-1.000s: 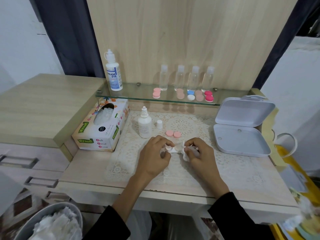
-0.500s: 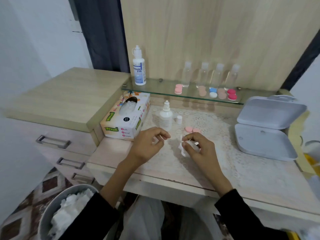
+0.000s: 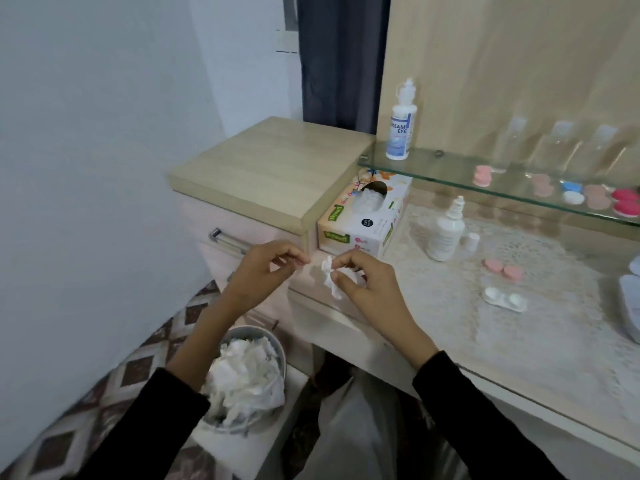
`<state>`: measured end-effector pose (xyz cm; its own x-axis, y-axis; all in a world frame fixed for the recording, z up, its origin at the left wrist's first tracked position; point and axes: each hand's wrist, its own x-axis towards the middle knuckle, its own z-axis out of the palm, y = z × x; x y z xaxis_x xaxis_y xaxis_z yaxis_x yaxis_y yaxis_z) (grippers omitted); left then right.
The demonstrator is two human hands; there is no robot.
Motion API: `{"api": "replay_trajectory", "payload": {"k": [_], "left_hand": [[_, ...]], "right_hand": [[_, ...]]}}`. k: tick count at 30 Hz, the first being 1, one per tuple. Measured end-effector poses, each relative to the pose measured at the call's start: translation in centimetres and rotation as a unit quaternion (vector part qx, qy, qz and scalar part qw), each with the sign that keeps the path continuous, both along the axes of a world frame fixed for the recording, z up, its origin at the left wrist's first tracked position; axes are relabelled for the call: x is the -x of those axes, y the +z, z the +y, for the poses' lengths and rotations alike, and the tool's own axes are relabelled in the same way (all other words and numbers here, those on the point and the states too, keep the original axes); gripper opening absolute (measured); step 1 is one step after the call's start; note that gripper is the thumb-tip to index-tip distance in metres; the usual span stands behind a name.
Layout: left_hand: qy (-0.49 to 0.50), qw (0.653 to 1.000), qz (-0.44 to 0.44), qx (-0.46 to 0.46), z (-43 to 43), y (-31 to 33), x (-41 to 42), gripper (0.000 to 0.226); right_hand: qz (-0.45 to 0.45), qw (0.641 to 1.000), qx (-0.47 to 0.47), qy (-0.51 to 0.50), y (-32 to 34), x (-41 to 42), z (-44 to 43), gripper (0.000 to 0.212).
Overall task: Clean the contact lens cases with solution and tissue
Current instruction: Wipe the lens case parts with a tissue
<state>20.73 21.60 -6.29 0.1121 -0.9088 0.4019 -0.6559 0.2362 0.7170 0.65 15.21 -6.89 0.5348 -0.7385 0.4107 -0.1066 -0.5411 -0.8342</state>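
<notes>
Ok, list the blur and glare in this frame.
Head view: motion blur smears the clear bottles and lens cases on the glass shelf; the tissue in the right hand reads sharper; light is soft, with faint sheen on the cabinet top.

The worktop (image 3: 536,368) (lace-covered) carries a tissue box (image 3: 363,223), white bottle (image 3: 445,233), two pink caps (image 3: 504,268) and an open white lens case (image 3: 504,299)

white lens case (image 3: 504,299) lies flat and open on the lace mat (image 3: 519,344), both wells up, two pink caps (image 3: 503,268) just behind it. small white solution bottle (image 3: 445,233) stands upright further back and left, its cap (image 3: 472,241) off beside it. crumpled white tissue (image 3: 330,277) is pinched in the right hand (image 3: 367,289) at the near left table edge
</notes>
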Motion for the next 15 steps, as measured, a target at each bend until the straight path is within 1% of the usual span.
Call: {"api": "replay_trajectory", "payload": {"k": [2, 6, 9, 13, 15], "left_hand": [[0.036, 0.999, -0.001, -0.001, 1.5, -0.5, -2.4, 0.017], [0.103, 0.995, -0.017, -0.004, 4.5, -1.2, -6.7, 0.022], [0.137, 0.99, -0.019, -0.013, 6.7, -2.0, -9.1, 0.023], [0.166, 0.986, -0.017, -0.026, 9.0, -3.2, -11.5, 0.025], [0.177, 0.984, -0.013, -0.032, 9.8, -3.6, -12.1, 0.024]], "right_hand": [[0.0, 0.999, -0.004, 0.033, 0.1, -2.5, 0.9, 0.008], [0.018, 0.997, -0.021, 0.067, -0.6, -7.4, 2.8, 0.017], [0.052, 0.995, -0.029, 0.086, -1.5, -10.7, 4.1, 0.015], [0.104, 0.988, -0.001, 0.115, -3.3, -13.9, 5.3, 0.007], [0.144, 0.981, -0.001, 0.128, -4.4, -15.0, 5.7, 0.014]]}}
